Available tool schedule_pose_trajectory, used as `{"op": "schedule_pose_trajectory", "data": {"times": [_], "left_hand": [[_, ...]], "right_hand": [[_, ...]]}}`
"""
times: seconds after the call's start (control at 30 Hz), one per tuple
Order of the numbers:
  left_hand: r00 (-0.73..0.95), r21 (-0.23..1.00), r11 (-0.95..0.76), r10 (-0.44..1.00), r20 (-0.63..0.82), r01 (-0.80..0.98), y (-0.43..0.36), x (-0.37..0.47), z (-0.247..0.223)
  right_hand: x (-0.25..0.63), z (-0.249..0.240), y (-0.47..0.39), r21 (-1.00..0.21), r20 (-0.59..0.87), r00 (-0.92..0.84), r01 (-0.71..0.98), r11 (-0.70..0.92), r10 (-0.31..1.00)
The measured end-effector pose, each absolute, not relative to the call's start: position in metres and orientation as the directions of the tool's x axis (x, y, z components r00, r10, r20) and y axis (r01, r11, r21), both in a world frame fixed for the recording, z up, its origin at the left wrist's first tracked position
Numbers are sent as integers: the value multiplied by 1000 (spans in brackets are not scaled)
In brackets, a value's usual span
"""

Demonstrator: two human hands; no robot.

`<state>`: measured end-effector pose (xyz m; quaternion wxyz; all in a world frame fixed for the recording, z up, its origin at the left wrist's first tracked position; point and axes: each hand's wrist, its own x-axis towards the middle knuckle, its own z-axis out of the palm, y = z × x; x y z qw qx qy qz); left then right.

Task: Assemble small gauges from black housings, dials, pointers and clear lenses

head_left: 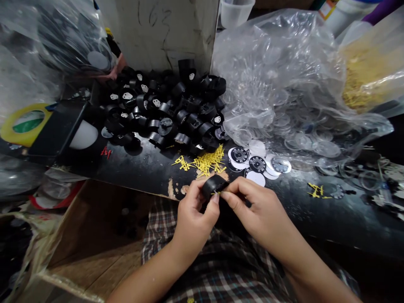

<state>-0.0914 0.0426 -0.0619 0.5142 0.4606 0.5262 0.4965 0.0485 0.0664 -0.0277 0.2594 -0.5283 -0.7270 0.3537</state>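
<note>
Black bench (pixel 135 166) crowded with parts, right across from where I stand.
Big clear bag (pixel 293 46) slumped beside heaped black housings (pixel 194 120); at the near edge, left hand (pixel 196 212) gripping one curved black piece (pixel 213 184), right hand (pixel 260 206) at its rim, hold unclear to me; yellow pins (pixel 210 162) lie just beyond.

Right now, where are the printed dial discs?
In the head view, the dial discs lie right of centre, beside the larger yellow pile, near the clear plastic bag.
</note>
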Motion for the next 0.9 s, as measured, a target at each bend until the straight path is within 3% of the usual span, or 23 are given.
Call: {"op": "schedule_pose_trajectory", "data": {"times": [0.2,0.37,0.47,0.67,0.8,0.9], "left_hand": [[-134,994,75,989,-63,85,39,-94,-61],[52,925,289,957,-286,-248,48,-96,-63],[137,854,375,927,-349,-359,52,-99,-63],[83,885,379,925,-371,-269,47,-98,-63],[-21,721,522,804,-595,-457,44,-88,-67],[-41,790,477,846,-531,-384,45,-85,-70]], "right_hand": [[44,-30,60,-779,-30,-258,612,140,966],[48,-30,65,-773,13,-297,602,198,955],[50,-31,72,-678,151,-370,636,368,917],[42,-35,82,-438,267,-451,730,524,851],[35,-30,81,-502,262,-354,744,440,898],[39,-23,81,-613,131,-271,734,293,954]]}}
